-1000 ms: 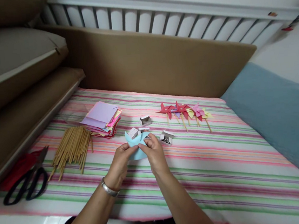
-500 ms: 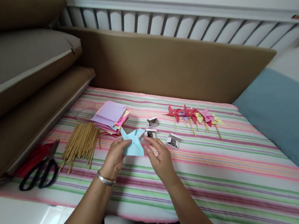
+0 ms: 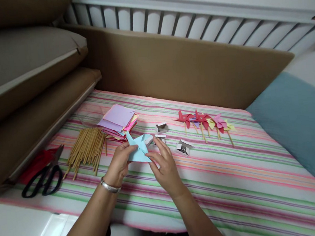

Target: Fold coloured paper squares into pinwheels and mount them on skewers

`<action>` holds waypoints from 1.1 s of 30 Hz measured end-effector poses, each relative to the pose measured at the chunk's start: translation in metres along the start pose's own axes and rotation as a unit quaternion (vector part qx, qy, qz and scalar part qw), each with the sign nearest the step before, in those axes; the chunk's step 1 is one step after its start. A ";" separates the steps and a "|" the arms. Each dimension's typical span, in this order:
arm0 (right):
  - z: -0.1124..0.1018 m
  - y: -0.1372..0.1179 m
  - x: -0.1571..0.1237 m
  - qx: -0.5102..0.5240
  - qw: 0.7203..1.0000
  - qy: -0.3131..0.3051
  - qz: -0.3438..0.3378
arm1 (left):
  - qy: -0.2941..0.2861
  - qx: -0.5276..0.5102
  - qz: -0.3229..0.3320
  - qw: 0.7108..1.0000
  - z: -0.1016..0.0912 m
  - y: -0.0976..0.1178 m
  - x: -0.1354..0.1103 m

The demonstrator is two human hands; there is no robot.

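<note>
My left hand (image 3: pixel 119 160) pinches a light-blue paper pinwheel (image 3: pixel 139 155), its thumb pressed near the centre. Some of the paper's corners are folded inward. At the paper's lower right corner, my right hand (image 3: pixel 165 169) closes its thumb and a finger on the edge, with another finger raised. Just behind that hand is a small white box (image 3: pixel 161 137), partly hidden. Two more small boxes stand close by, one behind (image 3: pixel 162 128) and one to the right (image 3: pixel 183 147) with small metal pieces inside.
Left of my hands lie a bundle of thin sticks (image 3: pixel 86 150), a stack of coloured paper squares (image 3: pixel 117 118) and black-handled scissors (image 3: pixel 45 179) by a red piece (image 3: pixel 36 166). Several finished pinwheels (image 3: pixel 202 119) rest at the right on the striped cloth (image 3: pixel 236 184). A brown panel (image 3: pixel 183 67) stands behind.
My right hand has moved slightly left and in to the paper's lower right corner, taking hold of it. The pinwheel's right side now looks more folded in. The camera view has shifted slightly.
</note>
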State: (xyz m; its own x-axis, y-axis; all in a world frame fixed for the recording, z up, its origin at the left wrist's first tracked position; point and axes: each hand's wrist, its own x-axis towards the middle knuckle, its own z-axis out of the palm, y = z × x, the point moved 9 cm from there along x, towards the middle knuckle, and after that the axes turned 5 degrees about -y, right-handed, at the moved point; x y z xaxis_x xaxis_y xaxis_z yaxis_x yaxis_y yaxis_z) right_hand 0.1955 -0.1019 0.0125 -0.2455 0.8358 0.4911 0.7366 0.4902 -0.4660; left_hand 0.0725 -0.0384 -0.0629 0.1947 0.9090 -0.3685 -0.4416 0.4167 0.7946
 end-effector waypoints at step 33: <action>-0.005 0.044 -0.004 0.128 0.973 0.054 0.183 | -0.114 0.105 0.007 0.988 0.031 -0.016 -0.003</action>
State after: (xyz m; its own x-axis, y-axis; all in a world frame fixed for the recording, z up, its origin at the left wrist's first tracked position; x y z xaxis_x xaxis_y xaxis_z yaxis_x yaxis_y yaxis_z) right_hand 0.2319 -0.0853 -0.0063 0.0804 0.9419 0.3260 0.5776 0.2225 -0.7854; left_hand 0.1064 -0.0478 -0.0597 0.3928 0.8830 -0.2571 -0.2582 0.3742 0.8907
